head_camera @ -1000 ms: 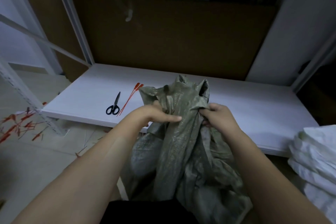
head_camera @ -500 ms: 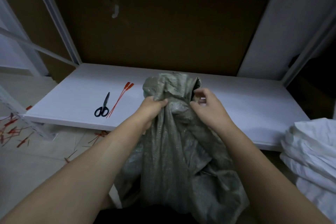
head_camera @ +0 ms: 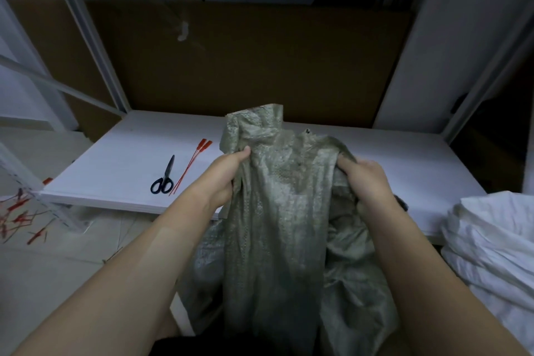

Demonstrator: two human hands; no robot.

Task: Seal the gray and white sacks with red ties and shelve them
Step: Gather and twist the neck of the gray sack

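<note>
**Bare forearms, a dark garment below**

Two bare forearms fill the lower view. The left forearm (head_camera: 138, 269) and the right forearm (head_camera: 427, 269) are uncovered from the frame's edge up to the left hand (head_camera: 222, 176) and the right hand (head_camera: 364, 179). A small dark shape (head_camera: 402, 202) sits at the outer edge of the right wrist; whether it is worn cannot be told. A black garment (head_camera: 185, 348) shows at the bottom edge, between the arms.

White shelf (head_camera: 375, 153): scissors (head_camera: 163, 179) near front edge, toward 8 o'clock; two red ties (head_camera: 192, 166) just beside, at scissors' 3 o'clock, heads toward 1 o'clock. Floor (head_camera: 43, 269) at frame's 8 o'clock: scattered ties (head_camera: 20, 217), also red.
</note>
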